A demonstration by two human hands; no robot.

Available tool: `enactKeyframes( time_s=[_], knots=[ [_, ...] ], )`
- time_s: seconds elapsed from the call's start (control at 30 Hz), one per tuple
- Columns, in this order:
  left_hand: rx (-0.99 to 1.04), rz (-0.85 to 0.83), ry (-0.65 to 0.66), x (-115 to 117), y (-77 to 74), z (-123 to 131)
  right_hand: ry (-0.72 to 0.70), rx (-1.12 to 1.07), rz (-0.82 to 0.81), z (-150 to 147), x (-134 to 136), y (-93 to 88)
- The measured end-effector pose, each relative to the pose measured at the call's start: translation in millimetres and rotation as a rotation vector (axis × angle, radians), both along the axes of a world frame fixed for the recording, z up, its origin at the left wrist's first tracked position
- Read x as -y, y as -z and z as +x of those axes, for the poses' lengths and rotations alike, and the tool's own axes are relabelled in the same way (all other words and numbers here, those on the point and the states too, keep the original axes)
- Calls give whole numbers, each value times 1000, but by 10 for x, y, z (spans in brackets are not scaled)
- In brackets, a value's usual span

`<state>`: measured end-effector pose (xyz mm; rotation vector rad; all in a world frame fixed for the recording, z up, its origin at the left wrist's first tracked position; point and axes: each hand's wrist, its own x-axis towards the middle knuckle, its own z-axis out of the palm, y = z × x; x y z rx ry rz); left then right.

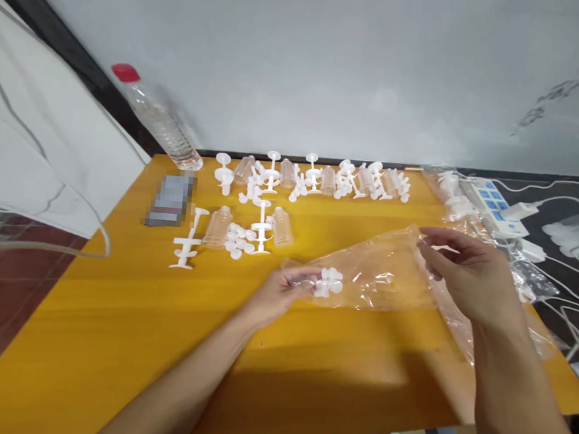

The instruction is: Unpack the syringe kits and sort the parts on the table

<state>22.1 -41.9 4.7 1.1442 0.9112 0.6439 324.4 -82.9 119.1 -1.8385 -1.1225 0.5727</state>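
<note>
A clear plastic bag (382, 274) is stretched between my two hands above the table. My left hand (276, 293) is closed at the bag's left end, its fingers seen through or within the film; I cannot tell which. At those fingertips is a cluster of small white round plastic pieces (331, 284). My right hand (466, 268) pinches the bag's upper right corner between thumb and fingers. Behind my left hand stand a clear small bottle (282, 227), another clear bottle (218, 227), white disc-ended plastic stems (186, 239) and a pile of white pieces (239, 240).
Along the wooden table's (111, 323) back edge runs a row of clear bottles (328, 180) and white parts. A red-capped water bottle (161, 120) leans at back left near a blurred phone-like object (170, 199). On the right are a power strip (493, 208), cables and bagged parts (455, 196).
</note>
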Motion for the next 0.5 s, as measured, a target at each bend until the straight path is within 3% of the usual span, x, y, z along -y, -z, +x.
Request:
enactKeyframes(
  time_s=[0.13, 0.27, 0.37, 0.5],
  knots=[
    [-160, 204, -53, 33, 70, 23, 72, 15, 44, 77, 13, -60],
    [-354, 627, -120, 113, 126, 86, 132, -49, 99, 144, 76, -124],
    [-543, 891, -91, 157, 136, 137, 237, -65, 132, 258, 159, -133],
    [-768, 1046, -38, 139, 113, 225, 380, -25, 347, 583, 333, -43]
  ],
)
